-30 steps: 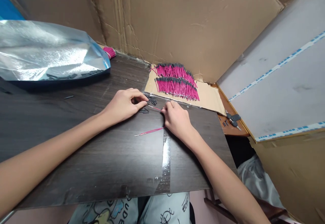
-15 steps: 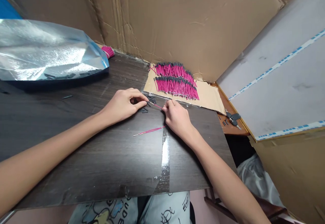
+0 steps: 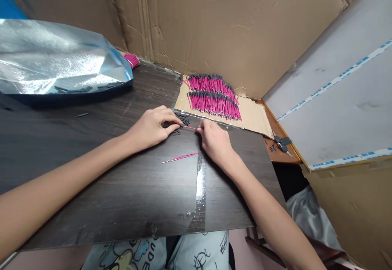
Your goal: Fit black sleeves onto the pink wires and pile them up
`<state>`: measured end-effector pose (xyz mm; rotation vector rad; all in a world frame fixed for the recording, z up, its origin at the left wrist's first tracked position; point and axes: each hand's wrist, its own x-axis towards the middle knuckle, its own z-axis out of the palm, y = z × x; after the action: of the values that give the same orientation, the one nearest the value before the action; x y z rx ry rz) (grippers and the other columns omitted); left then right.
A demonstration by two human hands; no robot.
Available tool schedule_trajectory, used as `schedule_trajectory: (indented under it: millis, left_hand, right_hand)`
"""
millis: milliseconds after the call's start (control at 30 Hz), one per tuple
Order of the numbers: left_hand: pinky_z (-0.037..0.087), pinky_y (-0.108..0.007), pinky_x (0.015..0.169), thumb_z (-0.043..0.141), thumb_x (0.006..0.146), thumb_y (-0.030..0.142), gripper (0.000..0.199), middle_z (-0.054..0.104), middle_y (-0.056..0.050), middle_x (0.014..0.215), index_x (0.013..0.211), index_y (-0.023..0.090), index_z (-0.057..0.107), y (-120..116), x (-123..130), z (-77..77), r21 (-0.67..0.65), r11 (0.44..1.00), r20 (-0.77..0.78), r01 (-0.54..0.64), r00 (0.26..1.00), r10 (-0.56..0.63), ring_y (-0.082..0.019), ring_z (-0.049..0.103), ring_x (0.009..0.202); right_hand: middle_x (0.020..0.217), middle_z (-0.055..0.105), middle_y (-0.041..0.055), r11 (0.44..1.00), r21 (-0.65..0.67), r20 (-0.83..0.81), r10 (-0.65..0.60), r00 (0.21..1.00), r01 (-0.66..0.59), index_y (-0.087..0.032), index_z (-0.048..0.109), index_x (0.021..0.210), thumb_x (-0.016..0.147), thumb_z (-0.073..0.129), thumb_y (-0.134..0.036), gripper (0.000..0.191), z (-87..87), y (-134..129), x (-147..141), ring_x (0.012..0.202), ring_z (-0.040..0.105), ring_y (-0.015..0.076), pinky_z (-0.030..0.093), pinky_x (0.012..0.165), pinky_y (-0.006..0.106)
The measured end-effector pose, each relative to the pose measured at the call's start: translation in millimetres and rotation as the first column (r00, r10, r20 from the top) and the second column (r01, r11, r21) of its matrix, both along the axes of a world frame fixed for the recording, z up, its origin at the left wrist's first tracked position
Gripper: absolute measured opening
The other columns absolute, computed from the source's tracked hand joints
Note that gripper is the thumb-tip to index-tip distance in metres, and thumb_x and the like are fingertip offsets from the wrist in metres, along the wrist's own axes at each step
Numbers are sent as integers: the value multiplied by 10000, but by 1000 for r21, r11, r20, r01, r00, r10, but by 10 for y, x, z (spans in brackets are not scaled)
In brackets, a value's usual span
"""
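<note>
My right hand (image 3: 214, 139) is closed in a pinch on a thin pink wire (image 3: 191, 128), whose bare end points left. My left hand (image 3: 157, 125) pinches a small black tube (image 3: 181, 125) between thumb and forefinger. The wire's tip meets the tube at the left fingertips; whether it sits inside cannot be made out. Just behind and below these fingertips lie several loose black tubes (image 3: 185, 119). Closer to me, a few pink wires (image 3: 182, 157) with silvery ends rest on the dark table (image 3: 137, 196), their right ends near my right hand.
A cardboard strip (image 3: 255, 117) at the back holds two rows of pink wires with black ends (image 3: 214, 104). On the left lies a silvery bag (image 3: 61, 57) with black tubes at its mouth; behind it is a pink wire bundle (image 3: 132, 60). Keys (image 3: 282, 142) lie beyond the right edge.
My left fingers, pinching the black tube, have come slightly right and down to the wire's tip. The wire now lies more level. My right hand has barely moved.
</note>
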<state>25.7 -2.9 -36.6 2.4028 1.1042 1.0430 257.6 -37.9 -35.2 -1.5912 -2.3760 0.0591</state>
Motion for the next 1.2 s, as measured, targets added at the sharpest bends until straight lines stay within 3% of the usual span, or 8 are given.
schedule_trajectory:
  millis: [133, 300, 433, 700, 933, 1200]
  left_hand:
    - [492, -335, 855, 631, 940, 378, 253, 757, -51, 917, 941, 203, 814, 9, -4, -19, -15, 1000, 19, -6, 1000, 6, -200, 654, 909]
    - [474, -304, 797, 691, 865, 394, 225, 756, -30, 932, 939, 234, 830, 28, -12, 9, -247, 965, 79, -92, 990, 114, -175, 656, 838]
    - [467, -297, 805, 699, 819, 411, 244, 769, -20, 921, 928, 242, 836, 32, -6, 56, -346, 933, 84, -104, 987, 141, -182, 670, 847]
    - [487, -341, 856, 722, 767, 495, 316, 779, -25, 947, 920, 241, 832, 83, -21, 59, -441, 896, 118, -57, 986, 120, -209, 687, 887]
    - [510, -337, 887, 753, 753, 456, 273, 786, -22, 954, 895, 233, 824, 99, -42, 52, -442, 885, 177, -149, 952, 249, -215, 701, 903]
    - [525, -362, 916, 732, 776, 479, 274, 789, -28, 968, 883, 240, 815, 98, -45, 62, -422, 889, 161, -179, 950, 267, -235, 713, 922]
  right_hand:
    - [1078, 685, 104, 997, 21, -131, 79, 988, -77, -205, 501, 1041, 1089, 446, -226, 76, -41, 21, 16, 996, 624, 234, 463, 745, 343]
    - [1051, 671, 77, 977, 119, -380, 207, 902, -174, -212, 487, 1041, 1055, 500, -175, 42, -72, 46, 44, 967, 624, 203, 495, 855, 347]
    - [1025, 666, 60, 971, 159, -448, 231, 864, -177, -225, 501, 1002, 1021, 552, -154, 89, -66, 53, 51, 949, 626, 197, 503, 857, 348]
    - [972, 686, 27, 981, 87, -555, 192, 809, -173, -225, 557, 995, 1037, 570, -237, 46, -73, 51, 23, 877, 641, 164, 500, 811, 311]
    - [922, 708, 20, 996, 57, -503, 82, 860, -62, -221, 600, 934, 1032, 581, -318, 140, -43, 39, 38, 821, 635, 172, 465, 787, 314]
    - [934, 721, 29, 1000, -2, -460, 9, 888, -11, -208, 623, 953, 1004, 592, -265, 83, -59, 25, -1, 812, 644, 175, 446, 767, 299]
